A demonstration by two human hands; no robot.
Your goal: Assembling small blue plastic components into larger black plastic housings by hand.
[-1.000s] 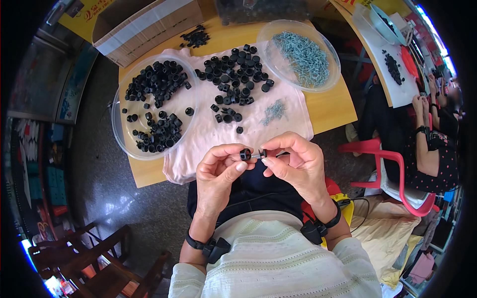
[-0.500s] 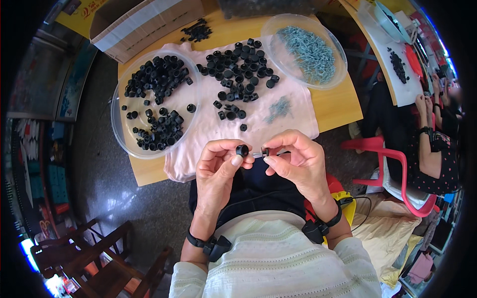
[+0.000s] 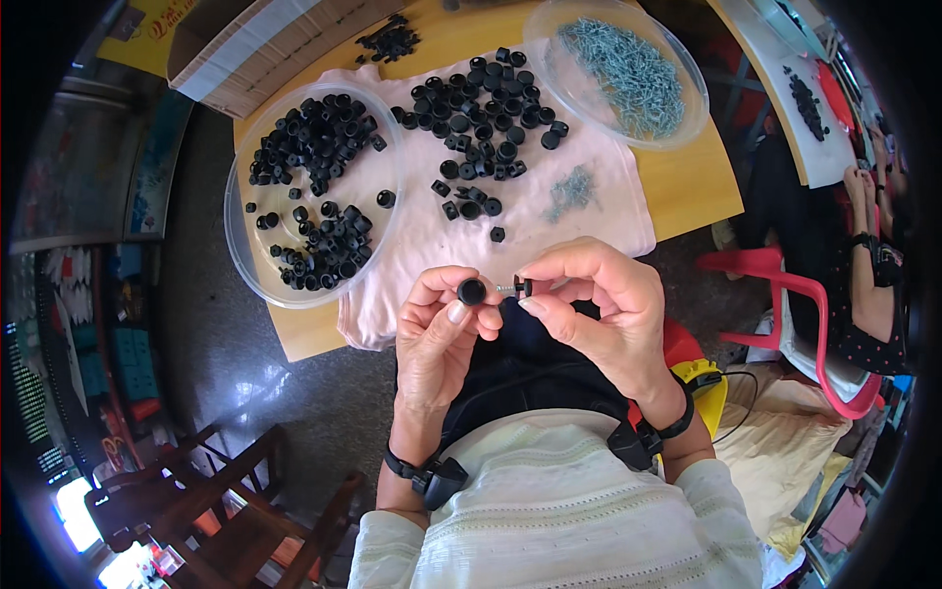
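Observation:
Between the thumb and fingers of my left hand (image 3: 434, 334) is a round black plastic cap (image 3: 472, 292), its hollow side showing. My right hand (image 3: 606, 299) pinches a small black plastic piece (image 3: 523, 286). A silver screw (image 3: 505, 288) sticks out of that piece toward the left hand. Both hands are close together in front of the table edge, above my lap. Beyond them, many loose black caps (image 3: 459, 125) lie on a pale pink cloth (image 3: 412, 245), with a small heap of screws (image 3: 571, 191) to their right.
A clear round tub (image 3: 235, 231) of black parts stands at the left, and another tub (image 3: 699, 113) full of screws at the far right. A cardboard box (image 3: 260, 59) and a small black heap (image 3: 388, 41) are at the back. Another person sits beside a red chair (image 3: 814, 294) at the right.
The view has shifted, so the table sits a little higher and further right. The black cap in my left hand is turned more face-on. Both hands keep their holds.

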